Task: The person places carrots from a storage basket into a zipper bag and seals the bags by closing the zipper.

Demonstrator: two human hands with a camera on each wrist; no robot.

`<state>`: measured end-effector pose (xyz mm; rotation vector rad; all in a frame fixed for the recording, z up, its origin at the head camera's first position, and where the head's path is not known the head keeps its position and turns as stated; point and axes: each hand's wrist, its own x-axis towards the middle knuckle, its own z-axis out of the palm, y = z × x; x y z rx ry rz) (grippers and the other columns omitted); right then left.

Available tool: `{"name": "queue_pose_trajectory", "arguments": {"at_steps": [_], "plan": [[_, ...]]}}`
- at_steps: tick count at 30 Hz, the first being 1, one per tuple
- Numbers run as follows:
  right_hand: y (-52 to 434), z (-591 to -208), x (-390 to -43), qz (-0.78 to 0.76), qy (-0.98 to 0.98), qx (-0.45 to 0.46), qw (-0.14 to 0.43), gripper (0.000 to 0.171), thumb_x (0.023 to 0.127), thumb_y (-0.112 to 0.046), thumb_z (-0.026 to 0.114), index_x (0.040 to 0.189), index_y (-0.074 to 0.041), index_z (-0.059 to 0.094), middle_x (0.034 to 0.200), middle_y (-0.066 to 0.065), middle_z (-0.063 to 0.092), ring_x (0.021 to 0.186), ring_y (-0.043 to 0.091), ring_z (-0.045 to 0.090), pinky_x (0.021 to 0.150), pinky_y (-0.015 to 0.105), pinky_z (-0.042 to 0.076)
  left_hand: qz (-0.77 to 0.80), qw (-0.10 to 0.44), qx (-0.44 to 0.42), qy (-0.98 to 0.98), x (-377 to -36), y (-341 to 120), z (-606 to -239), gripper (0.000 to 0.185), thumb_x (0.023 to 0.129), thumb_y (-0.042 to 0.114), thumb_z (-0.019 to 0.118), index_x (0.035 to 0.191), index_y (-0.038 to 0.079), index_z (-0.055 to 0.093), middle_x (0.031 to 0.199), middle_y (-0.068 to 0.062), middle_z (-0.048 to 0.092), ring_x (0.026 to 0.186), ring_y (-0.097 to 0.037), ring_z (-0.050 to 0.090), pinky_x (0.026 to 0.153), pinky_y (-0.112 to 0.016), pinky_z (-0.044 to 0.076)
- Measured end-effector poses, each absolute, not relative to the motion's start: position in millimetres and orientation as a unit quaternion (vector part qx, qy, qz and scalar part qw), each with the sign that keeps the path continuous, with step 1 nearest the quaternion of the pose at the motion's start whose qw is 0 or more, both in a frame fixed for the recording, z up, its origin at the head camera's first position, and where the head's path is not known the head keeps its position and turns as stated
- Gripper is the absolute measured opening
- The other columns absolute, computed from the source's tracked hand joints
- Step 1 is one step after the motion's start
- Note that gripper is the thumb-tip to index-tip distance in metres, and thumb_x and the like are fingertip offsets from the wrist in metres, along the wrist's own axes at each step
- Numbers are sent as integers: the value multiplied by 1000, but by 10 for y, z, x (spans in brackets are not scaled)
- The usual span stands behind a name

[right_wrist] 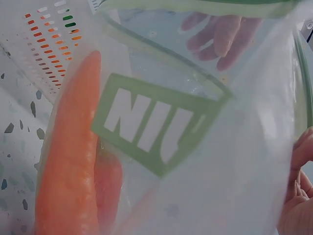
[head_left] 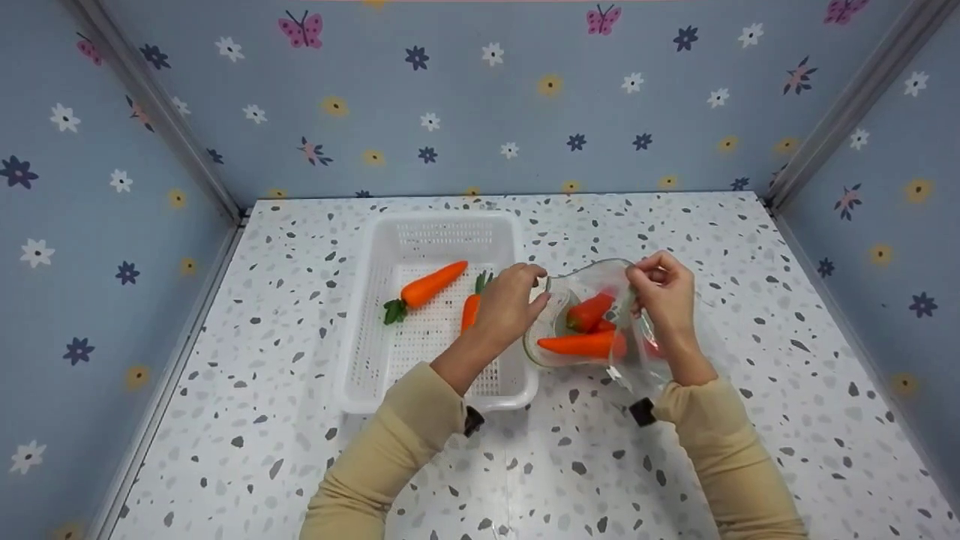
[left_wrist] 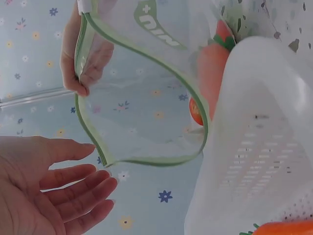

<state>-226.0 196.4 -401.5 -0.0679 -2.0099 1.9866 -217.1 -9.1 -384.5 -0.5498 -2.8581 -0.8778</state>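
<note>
A clear zip bag [left_wrist: 142,107] with a green rim and a green printed label [right_wrist: 151,122] lies with its mouth spread wide. My right hand [head_left: 666,296] pinches the rim at the far right corner. The left hand [head_left: 508,304] is at the opposite side, its fingers extended and the fingertips right at the rim corner in the left wrist view. Inside the bag are a carrot [head_left: 576,344] and a red pepper-like vegetable [head_left: 590,310] with a green stem end. Beneath the left hand, a second carrot [head_left: 470,311] in the white basket [head_left: 360,315] is partly hidden.
Another carrot [head_left: 433,285] with a green top lies in the perforated basket, left of the bag. The speckled table [head_left: 270,450] is bounded by flower-patterned panels [head_left: 465,97] at the back and both sides.
</note>
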Motion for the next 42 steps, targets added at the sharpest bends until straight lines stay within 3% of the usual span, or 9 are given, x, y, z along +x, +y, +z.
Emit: {"name": "queue_pose_trajectory", "arguments": {"at_steps": [14, 25, 32, 39, 42], "plan": [[1932, -3851, -2177, 698, -701, -16, 148, 5, 77, 9, 53, 74, 6, 52, 52, 4, 49, 31, 10, 39, 29, 20, 34, -273, 28, -140, -951, -2654, -423, -4084, 30, 86, 17, 57, 113, 4, 58, 99, -9, 60, 88, -19, 56, 77, -29, 46], [1926, -3817, -2157, 688, -710, -17, 147, 4, 77, 9, 53, 75, 5, 52, 51, 2, 49, 32, 9, 40, 30, 19, 35, -264, -72, -85, -958, -2974, -646, -4396, 46, 86, 23, 58, 126, 3, 45, 121, -11, 49, 104, -22, 48, 93, -34, 37], [1945, -3859, -2185, 691, -708, -18, 144, 5, 78, 8, 53, 75, 4, 52, 53, 4, 49, 32, 10, 40, 30, 20, 35, -253, -99, -68, -960, -3041, -765, -4586, 61, 85, 25, 60, 134, 1, 32, 130, -16, 39, 115, -26, 42, 97, -38, 32], [2008, -4019, -2263, 690, -706, -22, 159, 5, 78, 6, 55, 75, 3, 53, 53, 4, 48, 32, 10, 39, 29, 21, 34, -235, -124, -46, -963, -3046, -783, -4727, 68, 79, 32, 66, 129, -2, 35, 121, -18, 43, 104, -27, 45, 94, -38, 36], [2014, -4035, -2265, 693, -702, -22, 162, 5, 77, 7, 55, 74, 3, 52, 52, 4, 49, 32, 10, 39, 29, 20, 34, -244, -139, -38, -959, -3041, -790, -4786, 76, 77, 33, 68, 133, -1, 30, 130, -17, 37, 113, -28, 40, 98, -39, 31]]}}
